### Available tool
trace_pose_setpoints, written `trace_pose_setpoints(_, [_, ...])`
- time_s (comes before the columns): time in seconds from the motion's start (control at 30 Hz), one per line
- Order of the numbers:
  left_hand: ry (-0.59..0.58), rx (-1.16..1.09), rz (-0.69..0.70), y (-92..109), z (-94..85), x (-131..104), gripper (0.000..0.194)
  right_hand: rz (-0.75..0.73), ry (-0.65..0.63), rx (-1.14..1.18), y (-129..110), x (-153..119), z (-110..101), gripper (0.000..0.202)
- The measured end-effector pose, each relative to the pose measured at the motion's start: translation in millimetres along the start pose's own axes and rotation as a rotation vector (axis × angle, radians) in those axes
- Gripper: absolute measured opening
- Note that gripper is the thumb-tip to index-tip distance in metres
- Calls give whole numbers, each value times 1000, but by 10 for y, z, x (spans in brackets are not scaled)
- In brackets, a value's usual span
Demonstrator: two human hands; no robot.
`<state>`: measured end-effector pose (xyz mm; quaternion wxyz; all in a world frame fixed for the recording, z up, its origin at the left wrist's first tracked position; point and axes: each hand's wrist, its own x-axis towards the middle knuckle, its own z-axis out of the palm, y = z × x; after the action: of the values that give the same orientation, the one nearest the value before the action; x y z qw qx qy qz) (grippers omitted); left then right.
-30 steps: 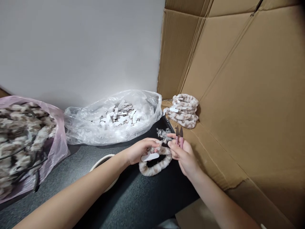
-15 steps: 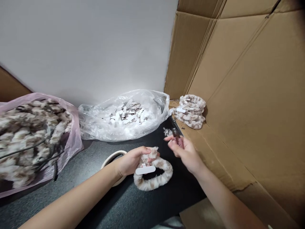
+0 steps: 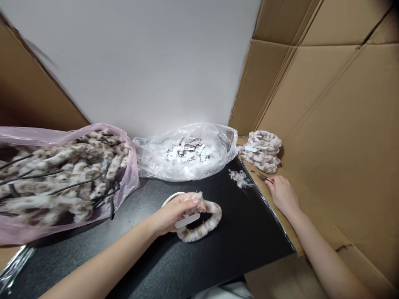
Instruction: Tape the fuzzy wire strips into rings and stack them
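My left hand [image 3: 179, 209] is closed on a fluffy cream-and-brown fur headband [image 3: 201, 234], pinching its end above the black board. A white plastic tag [image 3: 187, 221] hangs at the pinched part. Over the cardboard at the right, my right hand [image 3: 283, 194] grips small pink-handled scissors [image 3: 264, 178], blades pointing left. Behind the left hand a roll of tape [image 3: 170, 200] shows in part. A tuft of loose fluff [image 3: 240, 178] lies on the board, left of the scissors.
A pink bag [image 3: 132, 166] of fluffy bands with dark cords lies left. Beside it, a clear plastic bag [image 3: 149, 168] holds white tags. Several finished-looking fur bands [image 3: 264, 151] are stacked at the back right. Cardboard walls [image 3: 336, 124] rise on the right.
My right hand has moved right and away from the headband, taking the scissors over the cardboard. The fluff beside it now lies on the board. My left hand keeps its hold. The view has shifted left.
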<state>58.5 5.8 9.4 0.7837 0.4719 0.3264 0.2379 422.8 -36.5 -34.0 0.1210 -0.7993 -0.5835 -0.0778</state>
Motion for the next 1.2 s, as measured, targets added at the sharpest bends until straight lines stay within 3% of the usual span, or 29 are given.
trace_pose_setpoints(0.27, [257,-87,78,55,-194,-143,34,-38,8,-178,-3,-5,9,31])
trace_pose_setpoints(0.4, [291,-171,82,87,-218,-137,33,-29,50,-121,-133,42,-106,30])
trace_pose_setpoints(0.47, [260,-233,81,73,-225,-95,31,-104,105,64,-387,76,-215,29])
trace_pose_setpoints(0.53, [244,-307,66,32,-239,-51,28,-248,85,369,-794,82,-333,25])
trace_pose_setpoints(0.7, [265,-354,95,-101,-294,-68,26,-550,-363,929,-1956,-48,-432,26])
trace_pose_setpoints(0.8, [233,-366,169,-125,-334,-137,29,-668,-501,1055,-2303,-112,-335,15])
trace_pose_setpoints(1.03, [104,-327,132,-100,-404,-162,32,-604,-465,1213,-2266,-166,-100,19])
trace_pose_setpoints(1.2, [93,-242,91,-101,-407,-163,35,-535,-409,1256,-2263,-225,-54,15])
